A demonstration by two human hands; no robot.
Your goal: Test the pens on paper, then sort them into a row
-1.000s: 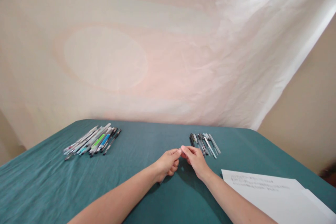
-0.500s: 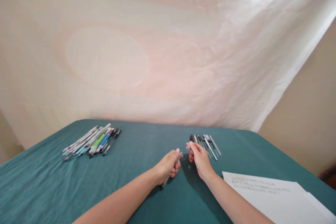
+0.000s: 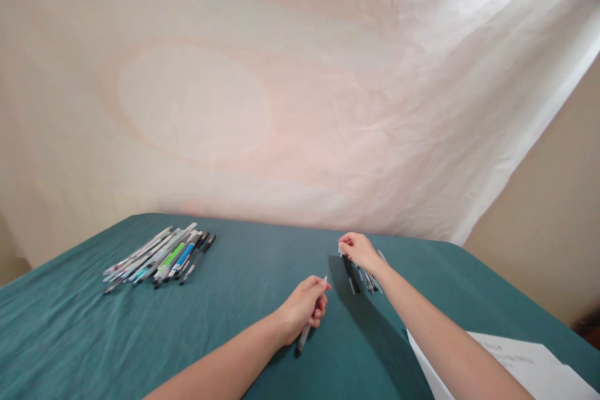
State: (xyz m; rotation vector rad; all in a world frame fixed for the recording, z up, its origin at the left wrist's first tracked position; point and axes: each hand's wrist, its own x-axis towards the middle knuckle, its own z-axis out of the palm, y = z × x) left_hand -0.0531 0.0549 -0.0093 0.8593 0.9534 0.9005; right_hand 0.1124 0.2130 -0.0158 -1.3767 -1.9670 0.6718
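Observation:
My left hand (image 3: 307, 307) is closed around a pen (image 3: 304, 339). Its pale tip shows above my thumb, and its dark end points down toward the cloth. My right hand (image 3: 359, 251) is farther out, at the far end of a small row of pens (image 3: 352, 276), and covers part of them. Its thumb and finger pinch a small whitish, clear piece (image 3: 340, 250) that looks like a pen cap, though it is too small to see well. Over on the left lies a bigger heap of pens (image 3: 159, 256), some with green or blue labels, touched by neither hand.
A green cloth covers the table (image 3: 262, 250). Sheets of white paper (image 3: 525, 362) with lines of writing lie at the near right, partly under my right forearm. Behind the table hangs a pale curtain (image 3: 300, 137).
My right hand has moved away from my left, outward over the row of pens, with the small clear piece between its fingers. My left hand keeps the pen, slightly lower in view.

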